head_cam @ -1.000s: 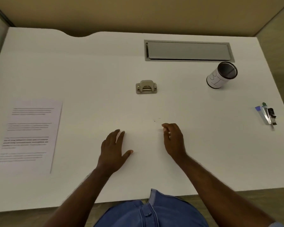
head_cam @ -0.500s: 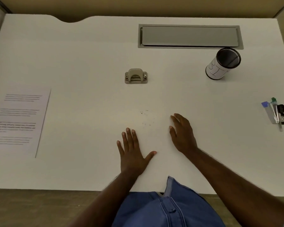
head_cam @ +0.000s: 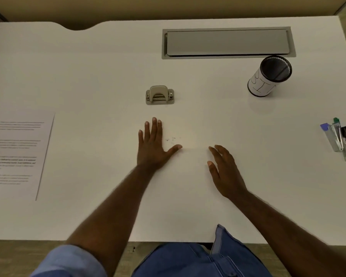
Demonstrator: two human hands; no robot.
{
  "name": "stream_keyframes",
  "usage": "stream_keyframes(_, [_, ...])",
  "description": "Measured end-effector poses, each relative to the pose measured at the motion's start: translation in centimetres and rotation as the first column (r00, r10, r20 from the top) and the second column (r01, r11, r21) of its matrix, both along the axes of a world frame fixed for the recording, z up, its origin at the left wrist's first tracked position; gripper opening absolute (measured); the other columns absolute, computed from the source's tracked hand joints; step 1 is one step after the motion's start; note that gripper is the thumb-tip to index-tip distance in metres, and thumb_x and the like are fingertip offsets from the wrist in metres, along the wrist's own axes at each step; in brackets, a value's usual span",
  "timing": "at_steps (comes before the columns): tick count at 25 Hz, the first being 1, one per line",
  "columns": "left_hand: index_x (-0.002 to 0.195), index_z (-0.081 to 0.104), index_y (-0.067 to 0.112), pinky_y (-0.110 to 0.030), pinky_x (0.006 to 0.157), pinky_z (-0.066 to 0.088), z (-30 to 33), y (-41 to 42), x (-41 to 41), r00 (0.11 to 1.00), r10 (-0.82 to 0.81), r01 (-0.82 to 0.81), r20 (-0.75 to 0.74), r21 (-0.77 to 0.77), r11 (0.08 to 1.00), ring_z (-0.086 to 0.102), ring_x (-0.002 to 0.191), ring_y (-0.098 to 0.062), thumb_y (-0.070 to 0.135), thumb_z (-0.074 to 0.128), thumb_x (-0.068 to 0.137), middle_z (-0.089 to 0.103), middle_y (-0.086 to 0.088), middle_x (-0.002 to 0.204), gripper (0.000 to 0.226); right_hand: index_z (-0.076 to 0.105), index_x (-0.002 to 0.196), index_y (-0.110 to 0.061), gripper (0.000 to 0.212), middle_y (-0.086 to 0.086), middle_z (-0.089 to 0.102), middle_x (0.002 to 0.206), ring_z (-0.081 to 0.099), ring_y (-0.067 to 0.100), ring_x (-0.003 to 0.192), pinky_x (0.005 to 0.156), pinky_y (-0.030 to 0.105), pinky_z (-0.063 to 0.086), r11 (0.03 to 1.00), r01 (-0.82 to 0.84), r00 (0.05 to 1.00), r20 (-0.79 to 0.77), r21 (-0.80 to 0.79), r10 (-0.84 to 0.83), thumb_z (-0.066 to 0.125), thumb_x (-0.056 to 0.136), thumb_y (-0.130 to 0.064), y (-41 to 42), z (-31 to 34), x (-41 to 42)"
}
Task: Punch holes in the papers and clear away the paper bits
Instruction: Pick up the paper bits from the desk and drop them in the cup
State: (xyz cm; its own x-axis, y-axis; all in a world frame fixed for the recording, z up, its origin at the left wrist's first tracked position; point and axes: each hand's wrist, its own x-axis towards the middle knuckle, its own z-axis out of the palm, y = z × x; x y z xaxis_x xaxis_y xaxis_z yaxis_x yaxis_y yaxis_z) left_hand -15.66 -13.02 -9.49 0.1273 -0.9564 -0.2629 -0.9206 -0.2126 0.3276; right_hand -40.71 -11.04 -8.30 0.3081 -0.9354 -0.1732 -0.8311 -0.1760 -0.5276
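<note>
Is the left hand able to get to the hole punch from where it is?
Probably yes. The left hand lies flat and open on the table, holding nothing, and the hole punch sits just beyond its fingertips with only bare table between them.

2 hands (head_cam: 152,145), 1 punch (head_cam: 159,95), 1 cup (head_cam: 269,76)

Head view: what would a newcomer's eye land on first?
Two bare hands low at centre of the white desk: the left hand flat with fingers spread, the right hand open beside it. Between them lies a faint scatter of paper bits. Behind sits the hole punch, with the printed paper far left.
</note>
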Motion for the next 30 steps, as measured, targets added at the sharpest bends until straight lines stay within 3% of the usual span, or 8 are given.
stream_keyframes(7, [0.15,-0.009,0.035,-0.057,0.118,0.006,-0.5,3.5,1.2,0.899,-0.432,0.431,0.071,0.029,0.902,-0.021,0.146,-0.024,0.092,0.028,0.069,-0.017,0.0,0.161,0.105,0.046,0.135,-0.008,0.042,0.014,0.05,0.136,0.042,0.029,0.128,0.107,0.04,0.036,0.997,-0.04,0.999,0.007,-0.059,0.041,0.046,0.095,-0.018,-0.8,0.3,2.4])
stream_keyframes(13, [0.149,-0.018,0.027,-0.048,0.118,-0.008,0.2,7.3,3.8,1.0,0.001,-0.002,-0.022,-0.021,1.0,-0.025,0.145,-0.022,0.087,0.033,0.072,-0.027,-0.001,0.158,0.111,0.033,0.142,-0.002,0.056,0.014,0.037,0.149,0.031,0.026,0.139,0.117,0.033,0.024,0.986,-0.168,0.986,0.016,0.003,0.168,0.035,0.088,0.01,-5.4,0.1,8.0])
stream_keyframes(16, [0.149,-0.02,0.024,-0.046,0.118,-0.008,0.6,9.0,4.6,0.999,0.022,-0.022,-0.037,0.0,1.0,-0.026,0.145,-0.02,0.087,0.034,0.072,-0.028,-0.002,0.157,0.112,0.037,0.138,0.0,0.052,0.016,0.046,0.135,0.041,0.031,0.121,0.096,0.039,0.045,0.962,-0.268,0.954,-0.149,-0.045,0.259,0.036,0.087,0.008,-5.0,0.5,10.7])
stream_keyframes(20, [0.149,-0.018,0.024,-0.047,0.118,-0.009,0.7,9.2,3.4,0.998,-0.021,0.023,-0.063,0.029,0.999,-0.026,0.144,-0.021,0.089,0.029,0.07,-0.027,-0.004,0.158,0.113,0.034,0.139,0.0,0.052,0.015,0.046,0.133,0.043,0.031,0.117,0.086,0.039,0.048,0.898,-0.437,0.885,-0.203,-0.044,0.42,0.038,0.088,0.006,-0.9,0.9,10.9])
stream_keyframes(21, [0.15,-0.017,0.024,-0.048,0.118,-0.009,0.5,9.0,2.9,0.998,-0.043,0.045,-0.055,0.029,0.999,-0.026,0.145,-0.022,0.09,0.029,0.07,-0.027,-0.005,0.158,0.113,0.036,0.138,-0.001,0.052,0.015,0.046,0.134,0.043,0.03,0.119,0.093,0.037,0.047,0.924,-0.379,0.921,-0.116,-0.051,0.371,0.039,0.087,0.007,0.0,0.9,10.4])
stream_keyframes(23, [0.15,-0.016,0.026,-0.052,0.117,-0.009,0.1,8.7,1.4,0.996,-0.092,0.092,-0.018,0.037,0.995,-0.026,0.145,-0.025,0.092,0.028,0.068,-0.028,-0.007,0.157,0.114,0.041,0.136,-0.002,0.054,0.014,0.047,0.134,0.042,0.026,0.124,0.105,0.028,0.037,0.999,-0.031,0.997,0.067,-0.044,0.034,0.038,0.084,0.012,0.5,1.2,9.4])
stream_keyframes(25, [0.15,-0.016,0.027,-0.055,0.116,-0.011,-0.3,8.5,-0.5,0.994,-0.11,0.109,0.017,0.061,0.992,-0.025,0.144,-0.027,0.093,0.026,0.067,-0.028,-0.008,0.157,0.114,0.046,0.133,-0.001,0.055,0.015,0.049,0.13,0.046,0.025,0.122,0.106,0.023,0.034,0.961,0.275,0.951,0.153,-0.018,-0.269,0.035,0.082,0.017,-0.8,1.3,8.3])
stream_keyframes(30, [0.15,-0.016,0.026,-0.06,0.114,-0.011,-0.4,7.7,-3.9,0.991,-0.134,0.131,0.019,0.103,0.986,-0.025,0.144,-0.029,0.093,0.02,0.068,-0.028,-0.009,0.157,0.112,0.054,0.126,-0.004,0.041,0.013,0.055,0.126,0.054,0.021,0.118,0.098,0.015,0.035,0.958,0.286,0.95,0.135,-0.027,-0.28,0.04,0.09,0.01,-0.8,0.7,7.0])
